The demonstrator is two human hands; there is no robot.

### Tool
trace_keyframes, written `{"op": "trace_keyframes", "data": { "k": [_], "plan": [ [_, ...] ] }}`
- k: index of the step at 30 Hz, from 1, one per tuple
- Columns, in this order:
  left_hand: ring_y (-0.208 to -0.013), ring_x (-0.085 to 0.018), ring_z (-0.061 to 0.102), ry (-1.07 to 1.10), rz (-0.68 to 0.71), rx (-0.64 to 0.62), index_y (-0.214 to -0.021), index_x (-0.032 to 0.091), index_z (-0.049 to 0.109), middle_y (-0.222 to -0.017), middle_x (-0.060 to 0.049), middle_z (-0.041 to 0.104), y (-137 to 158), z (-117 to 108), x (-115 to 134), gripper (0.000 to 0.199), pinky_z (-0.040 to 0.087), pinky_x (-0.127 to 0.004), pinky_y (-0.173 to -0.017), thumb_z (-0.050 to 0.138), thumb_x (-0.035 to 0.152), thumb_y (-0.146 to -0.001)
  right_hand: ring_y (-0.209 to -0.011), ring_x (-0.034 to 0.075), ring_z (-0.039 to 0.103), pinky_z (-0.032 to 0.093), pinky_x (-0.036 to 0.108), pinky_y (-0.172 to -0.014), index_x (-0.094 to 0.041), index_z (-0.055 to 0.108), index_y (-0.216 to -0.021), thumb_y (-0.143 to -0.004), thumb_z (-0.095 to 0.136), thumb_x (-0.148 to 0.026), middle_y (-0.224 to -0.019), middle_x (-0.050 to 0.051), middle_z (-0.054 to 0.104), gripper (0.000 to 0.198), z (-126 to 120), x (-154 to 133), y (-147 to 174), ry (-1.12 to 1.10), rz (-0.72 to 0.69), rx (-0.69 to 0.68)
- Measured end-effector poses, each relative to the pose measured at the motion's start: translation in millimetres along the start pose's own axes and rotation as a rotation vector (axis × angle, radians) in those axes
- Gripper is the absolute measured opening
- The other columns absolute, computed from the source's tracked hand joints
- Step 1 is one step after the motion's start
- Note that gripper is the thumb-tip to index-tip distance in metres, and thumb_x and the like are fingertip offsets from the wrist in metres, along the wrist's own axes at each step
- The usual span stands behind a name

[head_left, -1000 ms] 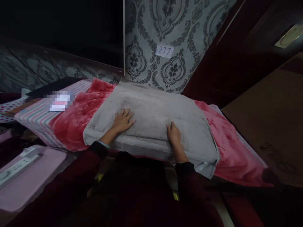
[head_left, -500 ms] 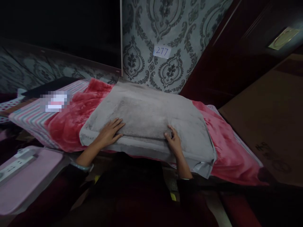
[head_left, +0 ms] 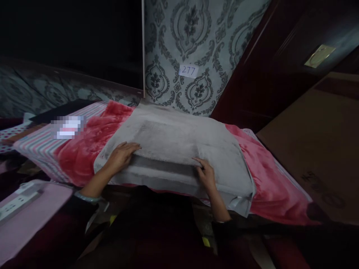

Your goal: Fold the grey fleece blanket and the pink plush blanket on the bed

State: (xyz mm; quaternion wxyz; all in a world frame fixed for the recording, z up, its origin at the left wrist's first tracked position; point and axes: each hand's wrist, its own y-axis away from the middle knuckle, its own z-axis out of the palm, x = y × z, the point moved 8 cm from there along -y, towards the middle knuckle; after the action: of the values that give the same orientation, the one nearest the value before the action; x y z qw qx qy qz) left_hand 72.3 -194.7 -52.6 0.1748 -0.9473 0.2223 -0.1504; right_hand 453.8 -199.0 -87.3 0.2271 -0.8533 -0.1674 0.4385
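Grey folded cloth [head_left: 168, 142], mottled, near edge raised; I see right hand [head_left: 206, 175] and left hand [head_left: 121, 156] (thumb hidden) gripping it.

One left hand [head_left: 121, 156] and one right hand [head_left: 206, 175] are counted, two in all. Whether the grey cloth [head_left: 168, 144] is one piece or two cannot be told. Two stretches of red blanket [head_left: 77, 162] are seen, along with one striped cloth [head_left: 39, 147], one dark screen [head_left: 75, 37], one cardboard box [head_left: 305, 149], one power strip [head_left: 17, 206] and one gold-coloured plate [head_left: 319, 56]. Three digits are borne by one paper label [head_left: 188, 70].
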Motion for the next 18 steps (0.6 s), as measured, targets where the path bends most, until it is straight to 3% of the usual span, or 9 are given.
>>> {"op": "trace_keyframes", "data": {
  "k": [4, 9, 12, 15, 18],
  "plan": [
    [-0.133, -0.024, 0.06, 0.002, 0.007, -0.049, -0.124, 0.021, 0.071, -0.138, -0.008, 0.068, 11.8, 8.5, 2.9, 0.051, 0.049, -0.046, -0.111, 0.042, 0.012, -0.083, -0.094, 0.024, 0.067, 0.055, 0.04, -0.088, -0.027, 0.076, -0.118, -0.084, 0.054, -0.018, -0.097, 0.006, 0.075, 0.041, 10.7, 9.1, 14.2, 0.094, -0.007, -0.087],
    [-0.118, -0.027, 0.069, -0.014, -0.017, -0.04, -0.119, 0.021, 0.074, -0.124, -0.011, 0.075, 13.0, 4.4, 4.8, 0.043, 0.053, -0.047, -0.102, 0.043, 0.022, -0.088, -0.095, 0.024, 0.067, 0.054, 0.039, -0.088, -0.027, 0.075, -0.119, -0.085, 0.054, -0.019, -0.102, 0.007, 0.076, 0.041, 12.8, 12.8, 14.9, 0.117, 0.033, -0.128],
    [-0.116, -0.029, 0.07, -0.009, -0.011, -0.067, -0.113, 0.02, 0.076, -0.122, -0.011, 0.076, 9.8, -4.2, 3.4, 0.041, 0.053, -0.046, -0.1, 0.046, 0.024, -0.084, -0.098, 0.024, 0.066, 0.053, 0.04, -0.091, -0.025, 0.076, -0.119, -0.084, 0.053, -0.018, -0.104, 0.007, 0.076, 0.042, 9.7, 8.4, 13.8, 0.166, 0.042, -0.165],
    [-0.111, -0.026, 0.072, 0.079, -0.005, -0.121, -0.109, 0.023, 0.077, -0.116, -0.007, 0.078, 3.3, -10.6, -1.9, 0.038, 0.053, -0.043, -0.101, 0.047, 0.033, -0.088, -0.098, 0.024, 0.065, 0.052, 0.039, -0.091, -0.024, 0.077, -0.118, -0.089, 0.057, -0.026, -0.101, 0.008, 0.074, 0.036, 4.2, -1.5, 10.6, 0.27, 0.039, -0.235],
    [-0.118, -0.024, 0.068, 0.135, -0.029, -0.089, -0.125, 0.022, 0.071, -0.127, -0.006, 0.074, -19.4, -14.7, -4.9, 0.047, 0.05, -0.04, -0.107, 0.038, 0.039, -0.097, -0.098, 0.026, 0.063, 0.05, 0.04, -0.092, -0.022, 0.078, -0.116, -0.096, 0.053, -0.039, -0.098, 0.011, 0.07, 0.036, -3.2, -19.0, -12.7, 0.447, 0.062, -0.191]
  ]
}}
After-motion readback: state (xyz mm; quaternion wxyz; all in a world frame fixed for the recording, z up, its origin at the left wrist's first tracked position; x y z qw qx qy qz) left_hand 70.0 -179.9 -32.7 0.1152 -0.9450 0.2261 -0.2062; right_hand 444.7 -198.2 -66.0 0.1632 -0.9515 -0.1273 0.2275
